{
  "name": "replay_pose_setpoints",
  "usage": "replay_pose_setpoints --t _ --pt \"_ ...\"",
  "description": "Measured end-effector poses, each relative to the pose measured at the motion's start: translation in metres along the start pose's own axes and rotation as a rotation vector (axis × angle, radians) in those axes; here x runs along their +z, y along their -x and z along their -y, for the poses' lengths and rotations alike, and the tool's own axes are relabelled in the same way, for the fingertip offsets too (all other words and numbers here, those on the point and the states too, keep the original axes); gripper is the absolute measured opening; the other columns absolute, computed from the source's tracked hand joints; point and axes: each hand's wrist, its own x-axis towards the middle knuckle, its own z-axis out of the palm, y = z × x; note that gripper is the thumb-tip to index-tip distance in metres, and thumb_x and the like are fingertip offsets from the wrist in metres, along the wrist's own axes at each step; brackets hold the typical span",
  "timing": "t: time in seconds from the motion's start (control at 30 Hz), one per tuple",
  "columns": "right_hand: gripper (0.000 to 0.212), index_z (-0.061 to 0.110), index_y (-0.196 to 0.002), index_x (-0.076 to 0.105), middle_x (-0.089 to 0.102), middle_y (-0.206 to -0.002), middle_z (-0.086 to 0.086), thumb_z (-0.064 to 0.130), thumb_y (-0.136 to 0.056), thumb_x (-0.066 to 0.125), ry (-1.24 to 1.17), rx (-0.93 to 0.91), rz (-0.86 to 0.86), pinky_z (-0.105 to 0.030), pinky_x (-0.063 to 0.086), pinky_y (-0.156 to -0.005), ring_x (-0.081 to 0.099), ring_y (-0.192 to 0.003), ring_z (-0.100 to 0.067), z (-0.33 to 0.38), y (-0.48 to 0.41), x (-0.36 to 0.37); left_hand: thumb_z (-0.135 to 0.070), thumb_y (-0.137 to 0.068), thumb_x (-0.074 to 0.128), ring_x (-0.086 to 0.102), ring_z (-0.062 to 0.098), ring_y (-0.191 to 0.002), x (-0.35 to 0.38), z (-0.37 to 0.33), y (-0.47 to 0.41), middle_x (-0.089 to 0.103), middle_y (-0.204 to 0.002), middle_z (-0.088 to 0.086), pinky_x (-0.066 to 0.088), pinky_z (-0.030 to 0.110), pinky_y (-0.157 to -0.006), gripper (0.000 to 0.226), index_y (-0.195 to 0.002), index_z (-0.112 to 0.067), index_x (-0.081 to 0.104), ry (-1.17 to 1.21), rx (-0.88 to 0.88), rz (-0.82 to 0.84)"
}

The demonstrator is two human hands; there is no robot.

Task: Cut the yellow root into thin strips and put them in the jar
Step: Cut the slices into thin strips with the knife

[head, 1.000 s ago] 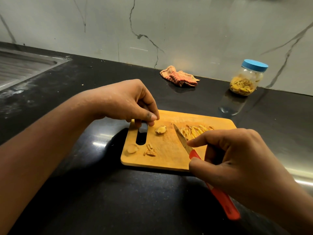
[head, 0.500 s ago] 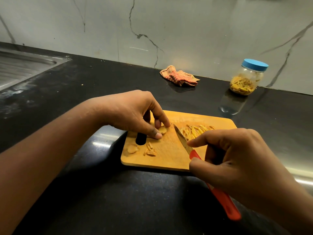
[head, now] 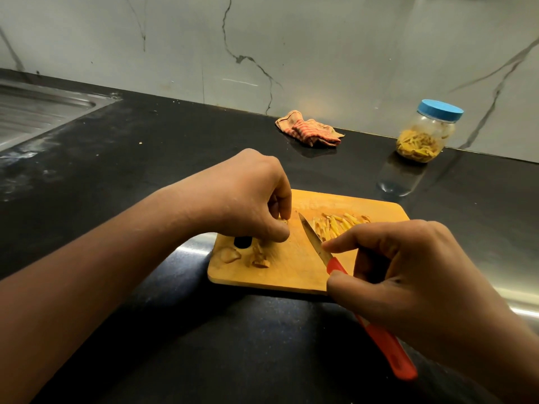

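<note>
1. a person's left hand (head: 248, 199) curls down over the left half of a wooden cutting board (head: 291, 278). thumb and fingertips pinch a small piece of yellow root (head: 283, 220), of which only a sliver shows beneath the fingers.
2. the right hand (head: 408, 281) grips a red-handled knife (head: 316, 246), fingers wrapped round the handle and forefinger stretched along the back of the blade. the tip points away from the person, just right of the left hand's fingers, and the blade slants low over the board.
3. a loose pile of cut yellow strips (head: 338, 225) lies on the board's far right part, just beyond the blade.
4. pale scraps (head: 258, 258) sit at the board's near left corner, beside its dark handle slot.
5. the jar (head: 423, 138) stands upright on the black tabletop (head: 175, 158), well apart from the board at the far right, near the marbled wall (head: 320, 48). its blue lid (head: 440, 110) is on, and yellow strips fill its lower part.
6. a crumpled striped cloth (head: 309, 129) lies against the wall left of the jar. a steel sink (head: 35, 109) shows at the far left.
</note>
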Motion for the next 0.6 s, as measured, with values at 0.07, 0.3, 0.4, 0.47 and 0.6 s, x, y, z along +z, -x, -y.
replay_pose_setpoints --t 0.07,0.3,0.4,0.47,0.6 --pt "0.035 0.028 -0.096 0.073 0.063 -0.056 0.005 0.045 -0.066 0.065 -0.005 0.0 -0.007 -0.03 0.053 -0.051 0.062 -0.056 -0.01 0.0 0.0 0.0 -0.031 -0.079 0.078 0.061 0.002 -0.065 0.0 0.001 0.0 0.063 -0.075 -0.014 0.043 0.008 -0.052 0.014 -0.09 -0.026 0.074 0.03 0.0 0.008" --pt "0.034 0.028 -0.094 0.073 0.062 -0.054 0.006 0.046 -0.067 0.064 -0.014 -0.005 -0.014 -0.025 0.051 -0.05 0.062 -0.055 -0.009 0.0 0.001 0.0 -0.028 -0.081 0.077 0.061 0.009 -0.074 0.0 0.002 -0.001 0.062 -0.083 -0.009 0.048 0.014 -0.06 0.014 -0.09 -0.025 0.067 0.081 -0.023 0.002" --pt "0.034 0.028 -0.094 0.073 0.062 -0.054 0.007 0.046 -0.067 0.064 -0.008 -0.007 -0.015 -0.021 0.049 -0.049 0.061 -0.055 -0.008 -0.001 0.001 0.0 -0.027 -0.082 0.077 0.063 0.008 -0.077 -0.002 0.006 -0.001 0.064 -0.085 -0.01 0.05 0.014 -0.062 0.012 -0.091 -0.026 0.068 0.115 -0.038 -0.015" --pt "0.035 0.028 -0.095 0.073 0.062 -0.054 0.008 0.047 -0.067 0.064 -0.008 -0.007 -0.017 -0.021 0.049 -0.05 0.062 -0.057 -0.008 -0.001 0.001 0.0 -0.027 -0.081 0.078 0.064 0.005 -0.075 -0.005 0.009 -0.001 0.065 -0.085 -0.01 0.049 0.014 -0.061 0.012 -0.09 -0.028 0.07 0.161 -0.058 -0.019" --pt "0.036 0.028 -0.096 0.073 0.062 -0.055 0.007 0.046 -0.067 0.064 -0.016 -0.012 -0.016 -0.022 0.05 -0.052 0.062 -0.057 -0.008 -0.001 0.001 0.0 -0.023 -0.08 0.08 0.07 0.006 -0.075 -0.01 0.018 0.0 0.071 -0.083 -0.003 0.055 0.02 -0.068 0.012 -0.089 -0.026 0.072 0.322 -0.092 0.003"
